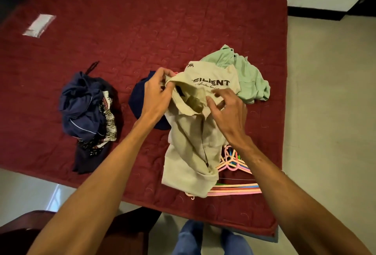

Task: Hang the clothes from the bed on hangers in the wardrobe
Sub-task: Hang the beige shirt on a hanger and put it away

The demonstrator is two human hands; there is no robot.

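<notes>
The beige polo shirt (191, 142) lies bunched near the right edge of the bed (142, 20). Its lower part is draped over the stack of coloured hangers (236, 188) and its upper part is raised at the collar (189, 106). The left hand (156, 94) pinches the left side of the collar between thumb and curled fingers. The right hand (225, 108) grips the cloth just right of the neck opening, fingers curled into it. Both hands are closed on the shirt and hold nothing else. Hazard 1: no hanger is in hand and the hem covers the stack, so drawing one out may drag the shirt or snag the hooks of adjacent hangers. Hazard 2: the body is folded and twisted, so a hanger inserted before the cloth is shaken flat would probably let one shoulder slip off. Hazard 3: the printed panel overlaps the green shirt (244, 75), and a navy garment (140, 100) lies under the left hand, so a lift may carry either along. The shirt's long axis runs collar to hem, roughly far to near, with the collar end farther from the person and the hem toward the bed's front edge. The neck opening faces upward. A heap of dark clothes (85, 108) lies well apart to the left.
</notes>
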